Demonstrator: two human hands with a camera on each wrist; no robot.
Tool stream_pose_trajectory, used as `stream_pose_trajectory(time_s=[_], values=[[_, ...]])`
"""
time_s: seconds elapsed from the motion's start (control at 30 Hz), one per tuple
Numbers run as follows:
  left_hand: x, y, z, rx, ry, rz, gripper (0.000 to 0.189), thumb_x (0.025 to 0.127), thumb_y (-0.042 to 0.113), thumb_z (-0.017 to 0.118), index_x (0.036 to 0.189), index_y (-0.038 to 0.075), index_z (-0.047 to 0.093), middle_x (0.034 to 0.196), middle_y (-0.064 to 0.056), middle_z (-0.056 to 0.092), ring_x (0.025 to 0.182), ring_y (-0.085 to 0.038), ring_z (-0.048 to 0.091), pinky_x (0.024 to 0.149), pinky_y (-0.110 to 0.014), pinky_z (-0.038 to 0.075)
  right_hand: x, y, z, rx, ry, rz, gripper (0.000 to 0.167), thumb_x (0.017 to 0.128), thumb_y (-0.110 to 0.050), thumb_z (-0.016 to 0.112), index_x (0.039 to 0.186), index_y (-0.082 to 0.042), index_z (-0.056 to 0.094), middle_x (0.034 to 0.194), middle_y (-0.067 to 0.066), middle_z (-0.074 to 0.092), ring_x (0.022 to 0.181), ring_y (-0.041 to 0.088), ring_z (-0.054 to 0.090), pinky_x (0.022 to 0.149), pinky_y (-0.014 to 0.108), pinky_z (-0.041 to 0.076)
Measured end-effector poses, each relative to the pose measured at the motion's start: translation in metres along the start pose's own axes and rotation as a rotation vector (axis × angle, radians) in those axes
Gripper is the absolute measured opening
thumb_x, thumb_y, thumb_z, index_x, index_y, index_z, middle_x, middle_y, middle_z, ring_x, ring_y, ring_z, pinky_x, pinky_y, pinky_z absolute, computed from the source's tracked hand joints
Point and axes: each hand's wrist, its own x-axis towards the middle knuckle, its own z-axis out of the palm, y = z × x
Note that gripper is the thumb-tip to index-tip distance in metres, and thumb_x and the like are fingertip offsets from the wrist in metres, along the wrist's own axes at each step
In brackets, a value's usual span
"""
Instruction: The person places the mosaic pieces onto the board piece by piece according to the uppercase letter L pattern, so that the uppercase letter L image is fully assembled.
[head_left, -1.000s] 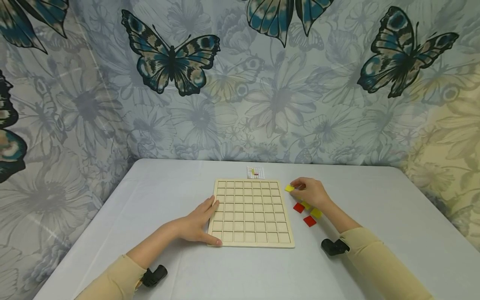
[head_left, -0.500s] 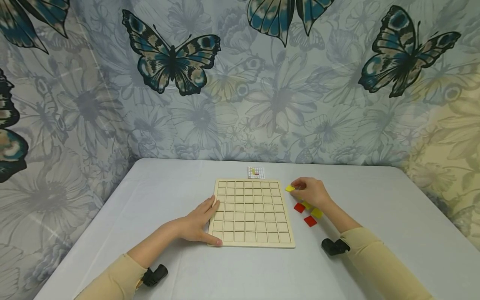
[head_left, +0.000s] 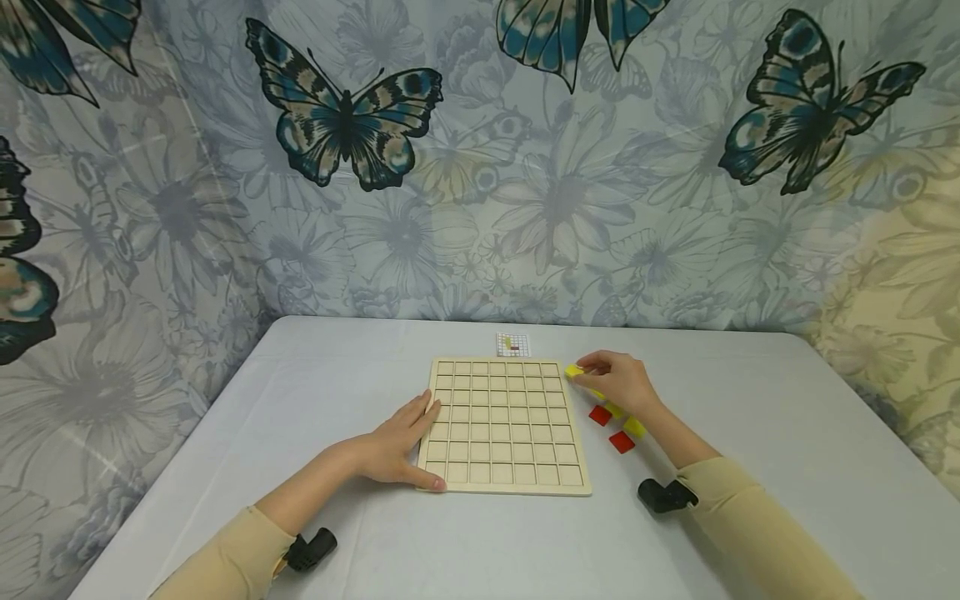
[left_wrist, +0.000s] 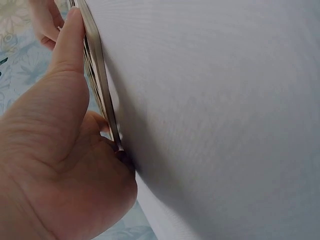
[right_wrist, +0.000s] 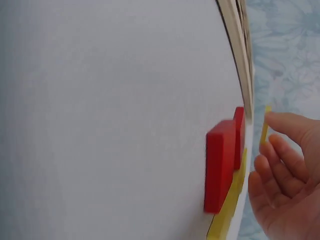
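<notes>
My right hand [head_left: 618, 383] pinches a yellow square tile [head_left: 573, 371] between thumb and fingers, near the board's upper right edge. In the right wrist view the tile [right_wrist: 265, 125] is raised above the table. Below that hand lie two red tiles [head_left: 622, 442] and a few yellow tiles [head_left: 634, 427], partly hidden by it. The wooden grid board [head_left: 500, 427] lies flat in the middle, its cells bare. My left hand [head_left: 393, 446] rests against its left side, fingers stretched along the edge, thumb on the near left corner. The left wrist view shows the thumb on the rim.
A small card [head_left: 513, 345] printed with a grid and coloured squares lies just beyond the board. A white cloth [head_left: 510, 546] covers the table. Black cameras [head_left: 311, 550] sit at both wrists. Butterfly-patterned fabric [head_left: 555, 208] hangs behind.
My right hand has moved slightly left and up with the yellow tile, toward the board's upper right edge. The left hand stays in place on the board.
</notes>
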Motion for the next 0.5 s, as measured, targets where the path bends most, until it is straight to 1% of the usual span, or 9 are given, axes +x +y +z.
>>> stream_pose_trajectory(time_s=[0.07, 0.13, 0.23, 0.33, 0.5], values=[[0.0, 0.0, 0.0, 0.002, -0.001, 0.0, 0.116, 0.079, 0.059, 0.073, 0.156, 0.002, 0.007, 0.161, -0.019, -0.006, 0.148, -0.034, -0.004, 0.116, -0.052, 0.012, 0.0, -0.003, 0.002, 0.011, 0.003, -0.009, 0.035, 0.087, -0.028, 0.075, 0.113, -0.005, 0.07, 0.102, 0.011, 0.07, 0.093, 0.025, 0.062, 0.068, 0.031, 0.05], [0.0, 0.001, 0.0, 0.004, -0.002, -0.001, 0.116, 0.079, 0.059, 0.073, 0.156, 0.002, 0.007, 0.161, -0.019, -0.006, 0.148, -0.034, -0.004, 0.116, -0.052, 0.012, -0.001, -0.006, 0.003, 0.02, 0.004, -0.015, 0.035, 0.087, -0.029, 0.076, 0.113, -0.006, 0.07, 0.101, 0.01, 0.07, 0.091, 0.024, 0.062, 0.069, 0.032, 0.05], [0.0, 0.001, 0.001, 0.006, -0.002, -0.003, 0.116, 0.079, 0.059, 0.073, 0.156, 0.002, 0.007, 0.161, -0.019, -0.006, 0.148, -0.034, -0.004, 0.116, -0.051, 0.012, -0.002, -0.013, 0.006, 0.037, 0.005, -0.018, 0.035, 0.086, -0.029, 0.077, 0.112, -0.007, 0.071, 0.099, 0.008, 0.07, 0.091, 0.023, 0.062, 0.074, 0.034, 0.05], [0.0, 0.0, 0.001, 0.008, 0.001, -0.002, 0.116, 0.079, 0.06, 0.073, 0.156, 0.002, 0.007, 0.161, -0.019, -0.006, 0.148, -0.034, -0.004, 0.116, -0.052, 0.012, -0.003, -0.021, 0.009, 0.057, -0.003, -0.017, 0.035, 0.085, -0.029, 0.077, 0.112, -0.008, 0.071, 0.099, 0.007, 0.07, 0.091, 0.022, 0.063, 0.077, 0.036, 0.05], [0.001, -0.001, 0.002, 0.012, 0.004, 0.0, 0.117, 0.079, 0.06, 0.072, 0.156, 0.002, 0.007, 0.162, -0.018, -0.006, 0.148, -0.034, -0.004, 0.115, -0.052, 0.013, -0.003, -0.034, 0.017, 0.083, -0.024, -0.03, 0.034, 0.085, -0.029, 0.077, 0.112, -0.008, 0.071, 0.1, 0.007, 0.07, 0.092, 0.022, 0.063, 0.076, 0.035, 0.049]])
